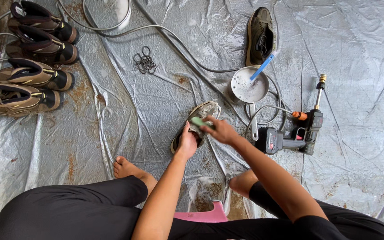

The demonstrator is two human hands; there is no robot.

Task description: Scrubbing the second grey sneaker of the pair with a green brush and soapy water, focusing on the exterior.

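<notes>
A dirty grey shoe (205, 111) lies sole-up on the silver tarp (125, 115) in front of me. My left hand (186, 143) grips its near end. My right hand (219, 130) is shut on a green brush (197, 121) pressed against the shoe's sole. My bare left foot (127, 169) rests on the tarp below the shoe.
Several brown boots (32, 62) line the far left. A metal pan (249, 86) of soapy water holds a blue brush (263, 66), beside another shoe (260, 35). A cordless spray gun (296, 133) with hoses lies at right. Black laces (144, 61) lie mid-tarp. A pink stool (205, 215) sits under me.
</notes>
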